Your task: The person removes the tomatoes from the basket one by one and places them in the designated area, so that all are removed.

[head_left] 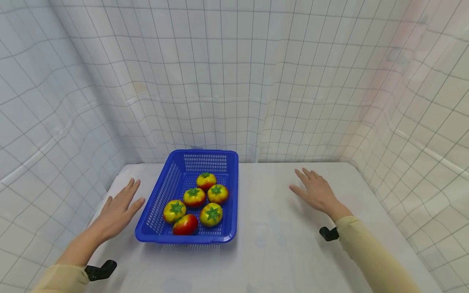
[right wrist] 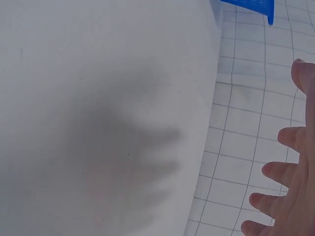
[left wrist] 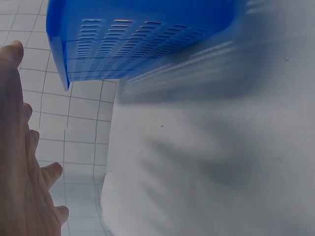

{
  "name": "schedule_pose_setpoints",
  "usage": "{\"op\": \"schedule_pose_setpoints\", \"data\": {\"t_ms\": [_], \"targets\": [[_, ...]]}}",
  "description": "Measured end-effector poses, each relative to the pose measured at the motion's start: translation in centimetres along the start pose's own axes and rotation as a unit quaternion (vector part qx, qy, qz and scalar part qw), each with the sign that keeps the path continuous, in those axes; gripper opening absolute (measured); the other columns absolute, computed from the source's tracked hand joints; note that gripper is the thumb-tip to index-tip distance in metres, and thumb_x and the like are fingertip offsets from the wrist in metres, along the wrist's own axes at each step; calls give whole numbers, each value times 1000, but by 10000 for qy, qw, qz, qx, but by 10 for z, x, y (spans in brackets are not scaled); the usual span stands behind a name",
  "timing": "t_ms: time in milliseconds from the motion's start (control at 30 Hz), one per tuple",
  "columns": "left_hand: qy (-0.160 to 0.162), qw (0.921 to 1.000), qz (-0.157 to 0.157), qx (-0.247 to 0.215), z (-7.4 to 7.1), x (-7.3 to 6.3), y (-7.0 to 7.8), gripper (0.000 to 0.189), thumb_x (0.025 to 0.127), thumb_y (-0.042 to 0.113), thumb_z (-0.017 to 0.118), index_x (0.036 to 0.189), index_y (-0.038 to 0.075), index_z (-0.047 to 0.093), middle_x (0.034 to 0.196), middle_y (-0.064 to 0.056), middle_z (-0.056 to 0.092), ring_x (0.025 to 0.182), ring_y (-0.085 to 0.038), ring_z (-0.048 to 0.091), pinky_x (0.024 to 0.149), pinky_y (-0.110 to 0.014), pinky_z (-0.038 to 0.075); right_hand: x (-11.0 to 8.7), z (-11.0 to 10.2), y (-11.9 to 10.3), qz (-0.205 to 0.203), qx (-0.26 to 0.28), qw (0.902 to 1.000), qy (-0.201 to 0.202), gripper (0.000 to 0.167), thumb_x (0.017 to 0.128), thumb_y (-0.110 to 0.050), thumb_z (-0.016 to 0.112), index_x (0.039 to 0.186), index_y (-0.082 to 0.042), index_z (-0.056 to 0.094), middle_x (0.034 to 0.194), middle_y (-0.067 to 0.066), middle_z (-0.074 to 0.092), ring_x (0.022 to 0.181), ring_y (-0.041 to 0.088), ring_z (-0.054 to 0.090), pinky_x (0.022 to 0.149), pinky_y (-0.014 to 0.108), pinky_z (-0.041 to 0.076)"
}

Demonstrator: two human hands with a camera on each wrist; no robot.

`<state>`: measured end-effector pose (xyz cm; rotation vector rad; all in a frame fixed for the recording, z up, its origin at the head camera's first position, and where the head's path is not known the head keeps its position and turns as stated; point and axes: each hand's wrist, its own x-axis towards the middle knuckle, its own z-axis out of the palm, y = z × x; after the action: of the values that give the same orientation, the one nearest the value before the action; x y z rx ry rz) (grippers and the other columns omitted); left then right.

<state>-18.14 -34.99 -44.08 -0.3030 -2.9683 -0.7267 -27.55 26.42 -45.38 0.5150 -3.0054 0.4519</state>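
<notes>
A blue basket (head_left: pixel 231 199) stands on the white desk (head_left: pixel 271 252) near its far edge, closer to the far left corner than to the far right one. Six red-and-yellow fruits (head_left: pixel 194 197) lie inside, five showing green leafy tops; the sixth (head_left: pixel 185 225), mostly red, lies on its side close to the basket's near wall. The left hand (head_left: pixel 118 213) is between the basket and the desk's left edge, its thumb pointing toward the rim without touching it. Its fingers are extended and it holds nothing. The right hand (head_left: pixel 316 194) is well apart from the basket, over the right part of the desk toward the far right corner — empty too, its fingers straight and spread. Both hands hang above the desk; the wrist views show soft shadows (left wrist: pixel 221 160) on the white surface. Each arm wears a beige sleeve (head_left: pixel 373 256), with a black piece (head_left: pixel 100 270) jutting inward at the wrist. White cloth with a dark grid (head_left: pixel 220 81) hangs behind the far edge and along the left and right edges.
</notes>
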Motion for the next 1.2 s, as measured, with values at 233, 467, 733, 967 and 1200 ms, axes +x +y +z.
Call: {"op": "schedule_pose_setpoints", "data": {"t_ms": [233,467,733,967,1200], "targets": [[-23,9995,82,-290,6,-11,7,70,110,39,42,164,12,7,168,-25,5,148,-56,13,107,-80,-3,-2,10,-9,-167,111,9997,131,77,104,-62,42,159,-8,34,161,24,32,145,49,30,112,68,27],[-214,9960,70,-865,10,-24,11,68,110,36,44,165,16,8,168,-25,10,149,-54,12,108,-80,11,-5,20,-17,-347,171,9991,188,68,105,-58,45,151,-8,48,155,21,44,140,45,40,111,64,32],[-215,9941,89,-1062,13,-35,18,67,109,34,48,165,22,13,168,-23,13,149,-53,14,100,-82,22,0,17,-32,-549,207,9980,234,63,105,-57,45,146,-9,56,152,18,50,138,42,45,111,62,35],[-60,9898,415,-1364,17,-45,24,61,108,23,53,162,21,25,169,-15,17,148,-52,18,94,-84,28,6,13,-44,-710,275,9968,238,63,105,-57,46,146,-10,56,152,16,49,139,40,45,111,61,35],[89,9874,514,-1497,25,-55,29,59,107,18,55,161,24,30,168,-11,22,149,-33,27,108,-10,24,15,5,-59,-945,268,9948,256,61,105,-55,48,146,-11,56,152,15,50,138,39,45,111,60,36]]}}
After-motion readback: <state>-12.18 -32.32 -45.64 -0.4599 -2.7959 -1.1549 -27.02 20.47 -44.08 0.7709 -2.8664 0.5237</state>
